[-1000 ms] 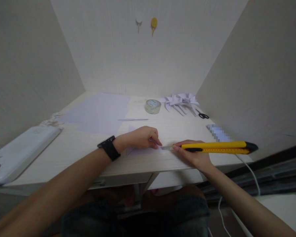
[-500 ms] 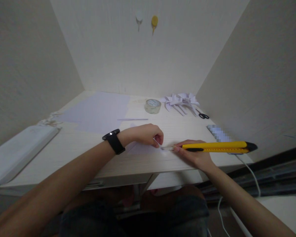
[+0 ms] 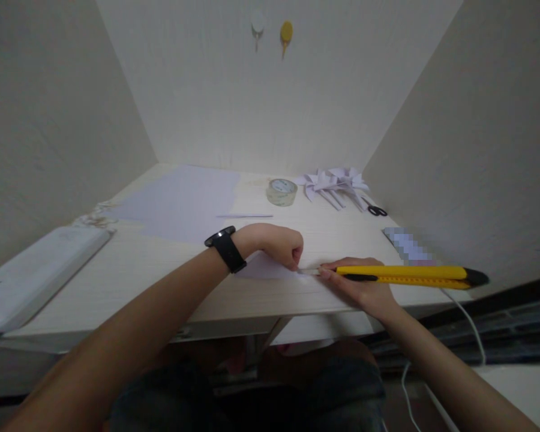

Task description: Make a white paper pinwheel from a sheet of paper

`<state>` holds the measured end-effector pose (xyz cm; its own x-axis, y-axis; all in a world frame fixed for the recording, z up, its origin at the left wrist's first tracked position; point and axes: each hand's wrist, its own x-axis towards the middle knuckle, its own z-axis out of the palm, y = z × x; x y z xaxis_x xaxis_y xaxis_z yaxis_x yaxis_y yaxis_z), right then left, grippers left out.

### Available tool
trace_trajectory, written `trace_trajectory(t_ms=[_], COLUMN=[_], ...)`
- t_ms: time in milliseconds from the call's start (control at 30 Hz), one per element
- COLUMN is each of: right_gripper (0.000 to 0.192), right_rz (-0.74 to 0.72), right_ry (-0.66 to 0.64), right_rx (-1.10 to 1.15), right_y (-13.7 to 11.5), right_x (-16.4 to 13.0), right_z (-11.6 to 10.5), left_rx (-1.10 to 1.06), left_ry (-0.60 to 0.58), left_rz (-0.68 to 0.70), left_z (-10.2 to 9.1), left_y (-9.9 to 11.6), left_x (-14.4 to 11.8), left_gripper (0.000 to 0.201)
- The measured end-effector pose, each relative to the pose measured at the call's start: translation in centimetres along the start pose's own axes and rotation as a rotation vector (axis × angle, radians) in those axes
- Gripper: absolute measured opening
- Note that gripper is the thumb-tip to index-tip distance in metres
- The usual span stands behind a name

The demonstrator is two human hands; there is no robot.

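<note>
My left hand [image 3: 281, 243], with a black watch on its wrist, is curled closed at the right end of a small sheet of white paper [image 3: 263, 267]. Its fingertips press at the paper's corner, which they largely hide. My right hand [image 3: 362, 288] grips a yellow utility knife [image 3: 405, 274] near its front, the handle pointing right. The knife's blade [image 3: 309, 272] is out and its tip meets the paper's corner beside my left fingertips. Whether the blade has gone through the paper, I cannot tell.
Behind my hands lie a thin rolled paper stick [image 3: 245, 216], a roll of clear tape [image 3: 282, 192], paper pinwheels [image 3: 328, 183] and black-handled scissors [image 3: 377, 210]. Larger paper sheets [image 3: 184, 201] cover the back left. A phone [image 3: 407, 246] lies right, a white device [image 3: 45, 270] left.
My left hand has shifted slightly right and closed more tightly; the lifted paper flap seen in its fingers before is now hidden. The knife stays at the corner. The view has shifted slightly.
</note>
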<state>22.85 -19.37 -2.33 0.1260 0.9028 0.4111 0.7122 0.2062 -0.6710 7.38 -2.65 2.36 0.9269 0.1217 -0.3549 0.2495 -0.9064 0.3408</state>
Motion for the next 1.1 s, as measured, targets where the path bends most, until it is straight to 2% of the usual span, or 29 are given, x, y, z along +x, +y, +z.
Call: trace_trajectory(t_ms=[367, 1100], right_gripper=[0.016, 0.014], right_rz=[-0.049, -0.051], right_ry=[0.027, 0.021], right_rx=[0.004, 0.04], right_y=[-0.2, 0.2], right_x=[0.1, 0.1], right_z=[0.1, 0.1], left_rx=[-0.029, -0.141], left_ry=[-0.012, -0.03], left_rz=[0.007, 0.043], left_z=[0.0, 0.2], left_y=[0.1, -0.8], left_x=[-0.2, 0.2], left_gripper=[0.023, 0.017])
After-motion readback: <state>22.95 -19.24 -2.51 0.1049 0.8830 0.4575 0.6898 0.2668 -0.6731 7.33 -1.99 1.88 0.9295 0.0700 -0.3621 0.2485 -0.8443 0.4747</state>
